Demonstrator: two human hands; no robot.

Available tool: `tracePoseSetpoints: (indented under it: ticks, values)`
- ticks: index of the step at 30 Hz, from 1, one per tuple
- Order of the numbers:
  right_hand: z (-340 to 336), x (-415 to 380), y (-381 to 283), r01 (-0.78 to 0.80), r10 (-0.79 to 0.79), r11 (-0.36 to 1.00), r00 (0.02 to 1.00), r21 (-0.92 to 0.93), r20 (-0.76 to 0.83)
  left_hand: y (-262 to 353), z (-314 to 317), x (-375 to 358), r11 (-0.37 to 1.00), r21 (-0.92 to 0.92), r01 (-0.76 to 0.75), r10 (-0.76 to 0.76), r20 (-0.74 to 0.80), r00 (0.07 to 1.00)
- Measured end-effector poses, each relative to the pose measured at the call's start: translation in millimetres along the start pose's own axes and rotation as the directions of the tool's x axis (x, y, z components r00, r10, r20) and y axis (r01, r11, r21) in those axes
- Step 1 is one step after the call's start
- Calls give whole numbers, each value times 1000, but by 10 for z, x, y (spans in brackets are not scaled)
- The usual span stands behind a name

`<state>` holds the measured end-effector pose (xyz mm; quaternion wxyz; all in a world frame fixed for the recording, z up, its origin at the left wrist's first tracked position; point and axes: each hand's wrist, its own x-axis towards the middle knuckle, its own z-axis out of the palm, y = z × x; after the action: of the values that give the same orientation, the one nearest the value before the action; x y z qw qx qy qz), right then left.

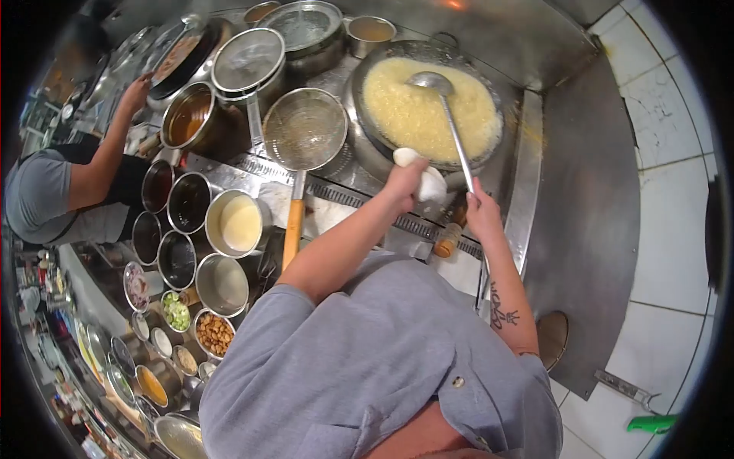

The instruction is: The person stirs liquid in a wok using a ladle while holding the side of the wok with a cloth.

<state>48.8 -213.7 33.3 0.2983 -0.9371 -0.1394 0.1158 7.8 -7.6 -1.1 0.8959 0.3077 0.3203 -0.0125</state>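
Observation:
A wok [498,145] holds a yellow, frothy mixture [390,107]. My right hand [483,212] is closed around the handle of a long metal ladle [457,138], whose bowl lies in the mixture toward the far side. At the wok's near rim, my left hand [405,183] grips a folded white cloth [433,186]. The cloth hides whatever part of the rim is beneath it. Just below the wok, between my forearms, sits a small bottle or jar with orange-brown contents [446,245].
Left of the wok, a strainer with a wooden handle [306,130] rests over a pot. Farther left stand a pot of brown liquid [189,115], a pot of cream-coloured liquid [238,226] and a bowl of brown cubes [215,333]. A co-worker's arm [107,164] reaches across at far left.

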Motion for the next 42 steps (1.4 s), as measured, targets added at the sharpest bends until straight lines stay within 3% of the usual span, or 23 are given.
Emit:
tracePoseSetpoints:
  ticks: [2,8,15,23,28,31,42]
  values:
    - [-28,-132,-13,-7,7,1000,1000,21,17,28,-59,-38,1000,-4,22,-23,-23,999]
    - [-140,-513,-30,-77,64,992,990,103,125,141,-639,-280,973,-148,176,-125,303,945]
    - [-144,-909,191,-113,85,981,980,157,179,279,-965,-667,978,-117,175,-134,298,945]
    - [-229,-1365,317,-150,85,945,971,291,223,193,-387,-625,990,-24,136,-132,134,982]
    - [-464,-1622,73,-366,267,886,905,286,332,157,-9,-341,996,-9,92,-91,53,994]
    - [-483,-1760,89,-316,218,881,931,352,291,122,82,-30,996,13,92,-91,-50,995]
    - [-371,-1445,238,-215,191,965,969,152,158,69,116,20,1000,2,27,-26,-158,987]
